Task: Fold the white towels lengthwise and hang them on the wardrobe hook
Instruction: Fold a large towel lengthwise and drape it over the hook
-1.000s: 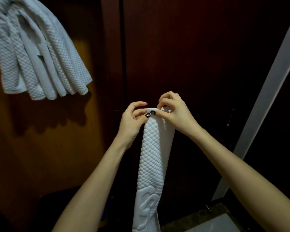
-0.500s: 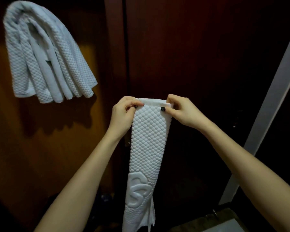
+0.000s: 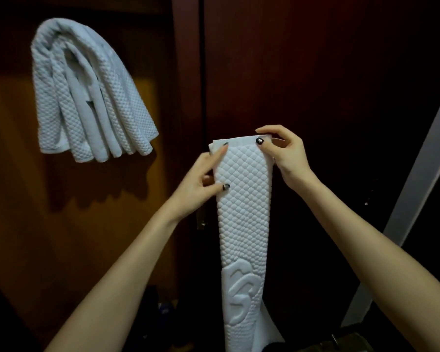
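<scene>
a person's two bare arms reach up in front of a dark wooden wardrobe [image 3: 328, 72]. between the hands hangs a white towel [image 3: 244, 214], folded lengthwise into a long narrow strip with a quilted diamond texture and a raised emblem low down. its bottom end runs past the lower edge of the view. the left hand [image 3: 198, 184] pinches the strip's left edge just below the top, with the thumb on the front and the index finger stretched up toward the top left corner. the right hand [image 3: 286, 154] pinches the top right corner, thumb on the front, other fingers curled behind. the nails are dark. near the wardrobe's upper left corner, well apart from the hands, a bundle of white towels [image 3: 87, 97] hangs draped. what holds it is hidden, possibly a hook under the fold. a pale strip [image 3: 422, 161] slants along the right edge.
</scene>
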The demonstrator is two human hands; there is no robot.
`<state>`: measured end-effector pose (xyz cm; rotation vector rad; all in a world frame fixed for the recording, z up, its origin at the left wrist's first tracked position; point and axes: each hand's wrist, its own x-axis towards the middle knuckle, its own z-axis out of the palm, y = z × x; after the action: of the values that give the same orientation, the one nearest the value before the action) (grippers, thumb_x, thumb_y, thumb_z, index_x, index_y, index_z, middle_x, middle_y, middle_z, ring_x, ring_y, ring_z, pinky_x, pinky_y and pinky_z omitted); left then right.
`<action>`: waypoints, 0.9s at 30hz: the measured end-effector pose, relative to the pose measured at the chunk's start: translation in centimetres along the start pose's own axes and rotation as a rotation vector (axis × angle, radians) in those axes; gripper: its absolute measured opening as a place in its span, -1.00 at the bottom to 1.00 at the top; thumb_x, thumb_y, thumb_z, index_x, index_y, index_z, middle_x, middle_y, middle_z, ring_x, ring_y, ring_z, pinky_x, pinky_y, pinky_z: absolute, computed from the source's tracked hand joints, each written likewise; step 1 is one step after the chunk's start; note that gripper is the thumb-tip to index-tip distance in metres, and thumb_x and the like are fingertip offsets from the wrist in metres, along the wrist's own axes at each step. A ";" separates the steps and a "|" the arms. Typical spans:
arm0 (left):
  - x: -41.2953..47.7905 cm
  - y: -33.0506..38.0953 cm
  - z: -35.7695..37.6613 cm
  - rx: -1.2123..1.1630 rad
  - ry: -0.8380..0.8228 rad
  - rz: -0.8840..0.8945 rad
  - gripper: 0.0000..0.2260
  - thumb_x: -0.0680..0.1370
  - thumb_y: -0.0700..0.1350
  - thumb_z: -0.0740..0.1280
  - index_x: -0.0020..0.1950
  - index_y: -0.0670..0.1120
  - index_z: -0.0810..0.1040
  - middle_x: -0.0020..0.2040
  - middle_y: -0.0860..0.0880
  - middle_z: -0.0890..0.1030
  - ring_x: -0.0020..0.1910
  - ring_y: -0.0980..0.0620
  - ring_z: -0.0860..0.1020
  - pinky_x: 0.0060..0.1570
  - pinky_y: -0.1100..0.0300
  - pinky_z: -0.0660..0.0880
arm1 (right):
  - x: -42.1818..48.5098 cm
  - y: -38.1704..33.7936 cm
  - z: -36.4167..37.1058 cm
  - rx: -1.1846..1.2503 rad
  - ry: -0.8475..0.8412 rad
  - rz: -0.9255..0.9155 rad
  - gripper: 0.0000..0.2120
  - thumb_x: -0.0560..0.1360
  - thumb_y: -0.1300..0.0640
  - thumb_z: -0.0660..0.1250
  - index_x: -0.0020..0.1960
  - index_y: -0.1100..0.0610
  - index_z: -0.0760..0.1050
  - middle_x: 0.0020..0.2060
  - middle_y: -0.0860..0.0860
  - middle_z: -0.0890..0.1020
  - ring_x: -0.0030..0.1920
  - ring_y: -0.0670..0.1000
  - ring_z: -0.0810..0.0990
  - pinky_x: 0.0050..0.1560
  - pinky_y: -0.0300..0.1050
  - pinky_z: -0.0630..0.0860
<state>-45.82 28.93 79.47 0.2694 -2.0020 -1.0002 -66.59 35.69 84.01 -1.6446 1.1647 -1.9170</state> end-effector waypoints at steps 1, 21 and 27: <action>0.0 0.0 0.4 -0.032 -0.035 -0.020 -0.41 0.51 -0.30 0.36 0.43 0.13 0.28 0.26 -0.02 0.40 0.31 0.04 0.44 0.25 0.16 0.48 | 0.2 0.0 -0.3 0.019 0.011 0.008 -0.83 0.50 0.30 0.39 -0.04 0.05 0.63 -0.20 -0.06 0.67 -0.19 -0.07 0.64 -0.25 -0.23 0.55; 8.1 5.8 0.3 -0.175 0.162 0.048 -0.57 0.52 -0.33 0.35 0.37 -0.08 0.47 0.29 0.02 0.54 0.24 0.10 0.55 0.17 0.15 0.53 | -7.2 4.5 -1.7 0.290 -0.170 0.370 -0.67 0.36 0.22 0.44 0.09 -0.04 0.67 0.14 -0.14 0.66 0.23 -0.18 0.56 0.13 -0.32 0.51; 8.7 5.3 -1.3 -0.043 0.205 0.013 -0.56 0.54 -0.30 0.33 0.40 -0.07 0.44 0.35 -0.02 0.50 0.25 0.12 0.53 0.23 0.08 0.51 | -6.6 4.3 0.8 0.124 -0.073 0.185 -0.70 0.45 0.33 0.43 -0.06 -0.06 0.72 0.02 -0.11 0.70 0.09 -0.12 0.64 0.00 -0.30 0.54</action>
<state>-49.21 27.14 88.99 0.3219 -1.7936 -0.9659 -65.13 37.62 76.46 -1.4748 1.1049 -1.7627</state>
